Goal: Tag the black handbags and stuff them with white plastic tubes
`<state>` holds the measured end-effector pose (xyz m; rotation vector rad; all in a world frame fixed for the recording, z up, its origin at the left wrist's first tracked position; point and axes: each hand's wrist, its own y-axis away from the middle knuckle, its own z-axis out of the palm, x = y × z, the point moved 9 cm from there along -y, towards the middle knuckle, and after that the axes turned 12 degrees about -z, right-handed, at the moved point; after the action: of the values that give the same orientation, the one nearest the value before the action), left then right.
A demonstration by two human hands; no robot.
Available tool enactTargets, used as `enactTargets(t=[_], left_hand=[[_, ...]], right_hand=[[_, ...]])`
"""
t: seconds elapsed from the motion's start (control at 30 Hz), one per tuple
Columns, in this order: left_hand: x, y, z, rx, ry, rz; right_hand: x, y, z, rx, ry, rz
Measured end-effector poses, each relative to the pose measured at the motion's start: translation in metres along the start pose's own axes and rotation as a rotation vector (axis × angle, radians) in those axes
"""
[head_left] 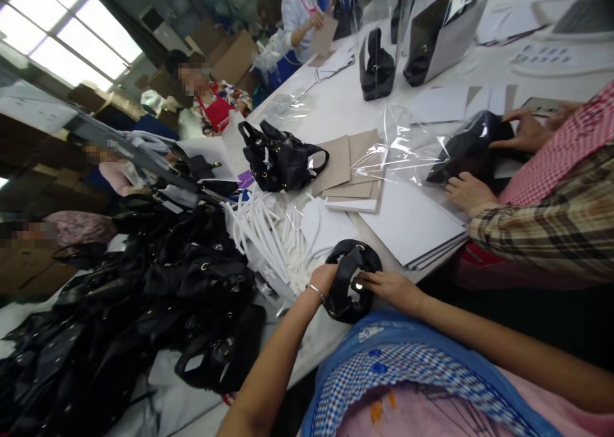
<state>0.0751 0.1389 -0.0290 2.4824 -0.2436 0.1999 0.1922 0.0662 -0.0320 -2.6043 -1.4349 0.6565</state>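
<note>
At far left, a heap of black handbags (173,296) is covering the worktable (330,104). To its right, a bundle of white strips (256,232) is lying loose, and beyond it a cluster of finished-looking bags (297,168) is sitting on the surface.

Next, the person's left hand (324,278) is reaching in beneath the handle of one black bag (342,283). Its fingers are disappearing behind the leather; I cannot tell how far they are closing. The bag is resting at the near table edge, against the apron (384,328), its mouth facing up. Brown card sheets (336,162) are lying beyond it.

From the right side, the right hand (391,290) is extending narrowed fingers to a small shiny piece (357,285) at the opening; whether they are pinching it, I cannot tell. The step in hand appears to be handwork at the mouth; the next move seems to be calling for a steady left-side hold and fine fingertip control.

Farther right, white sheets (407,222) are lying stacked, and a co-worker's hands (472,194) are handling another bag (465,152) beside clear plastic (400,143).
</note>
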Motion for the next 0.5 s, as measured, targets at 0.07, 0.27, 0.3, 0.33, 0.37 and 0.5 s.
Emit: enactTargets(t=[0.07, 0.27, 0.3, 0.33, 0.37, 0.5], left_hand=[[-0.008, 0.01, -0.01, 0.105, 0.076, -0.038], [-0.038, 0.033, -0.016, 0.36, 0.112, -0.275], [-0.037, 0.03, -0.012, 0.342, 0.097, -0.283], [-0.036, 0.027, -0.009, 0.324, 0.074, -0.29], [-0.034, 0.024, -0.008, 0.313, 0.046, -0.298], [-0.035, 0.018, -0.006, 0.288, -0.012, -0.285]], right_hand=[[0.002, -0.007, 0.002, 0.032, 0.039, -0.005], [0.005, -0.017, 0.012, -0.002, 0.073, 0.02], [0.005, -0.017, 0.013, -0.014, 0.076, 0.017], [0.006, -0.018, 0.013, -0.029, 0.08, 0.013], [0.006, -0.019, 0.013, -0.045, 0.084, 0.009], [0.008, -0.022, 0.014, -0.124, 0.099, -0.01]])
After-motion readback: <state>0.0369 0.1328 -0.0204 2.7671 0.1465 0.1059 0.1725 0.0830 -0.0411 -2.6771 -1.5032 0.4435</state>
